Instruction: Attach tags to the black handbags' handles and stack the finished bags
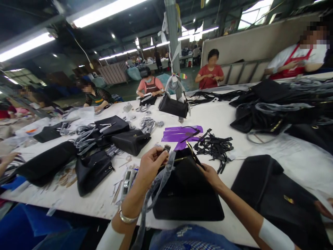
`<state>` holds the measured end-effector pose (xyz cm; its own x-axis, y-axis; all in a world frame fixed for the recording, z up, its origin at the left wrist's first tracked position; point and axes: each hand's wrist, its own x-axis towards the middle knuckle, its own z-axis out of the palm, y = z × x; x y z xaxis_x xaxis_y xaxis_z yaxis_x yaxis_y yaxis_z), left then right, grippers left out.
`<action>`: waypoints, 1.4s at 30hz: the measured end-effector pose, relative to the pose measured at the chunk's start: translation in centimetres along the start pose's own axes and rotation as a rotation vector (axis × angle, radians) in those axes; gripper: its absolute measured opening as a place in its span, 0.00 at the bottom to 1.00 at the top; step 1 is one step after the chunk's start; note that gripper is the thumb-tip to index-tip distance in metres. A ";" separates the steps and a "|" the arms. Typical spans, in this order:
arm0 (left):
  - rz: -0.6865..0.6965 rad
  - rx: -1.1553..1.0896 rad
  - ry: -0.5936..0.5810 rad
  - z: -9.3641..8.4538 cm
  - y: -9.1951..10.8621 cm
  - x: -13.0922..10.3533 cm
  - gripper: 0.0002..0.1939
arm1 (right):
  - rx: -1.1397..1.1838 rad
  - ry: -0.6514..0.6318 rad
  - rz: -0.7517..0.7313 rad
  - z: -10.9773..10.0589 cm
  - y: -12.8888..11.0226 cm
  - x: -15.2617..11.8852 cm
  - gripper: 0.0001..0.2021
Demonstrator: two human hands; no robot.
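A black handbag (187,194) lies on the table right in front of me, its top edge raised and gold-coloured metal showing along it. My left hand (152,163) is closed in a pinch on the dark end of a strap (162,170) at the bag's upper left. Clear wrapping covers the strap, which hangs down past my wrist. At the bag's upper right, my right hand (211,176) grips its edge, with the fingertips partly hidden behind it. Just beyond the bag lies a pile of short black straps (214,147) beside purple tape strips (179,133).
More black handbags (130,140) and wrapped straps lie to the left. A large black bag (265,187) lies close on the right, with another person's hand at its far edge. Behind it is a heap of bags (267,104). A post (173,41) rises beyond the table; several people work around it.
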<state>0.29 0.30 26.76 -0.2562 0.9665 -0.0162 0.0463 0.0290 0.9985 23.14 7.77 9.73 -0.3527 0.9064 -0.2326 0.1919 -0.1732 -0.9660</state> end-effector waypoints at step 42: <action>-0.008 0.813 -0.574 3.4 -26.7 9.9 0.14 | -0.465 0.517 0.110 -6.2 10.6 12.5 0.15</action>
<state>-0.15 9.94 -0.22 0.2365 0.9362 -0.2600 0.7490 -0.0052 0.6625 26.43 19.70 -2.73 0.1495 0.9800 -0.1311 0.6135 -0.1959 -0.7650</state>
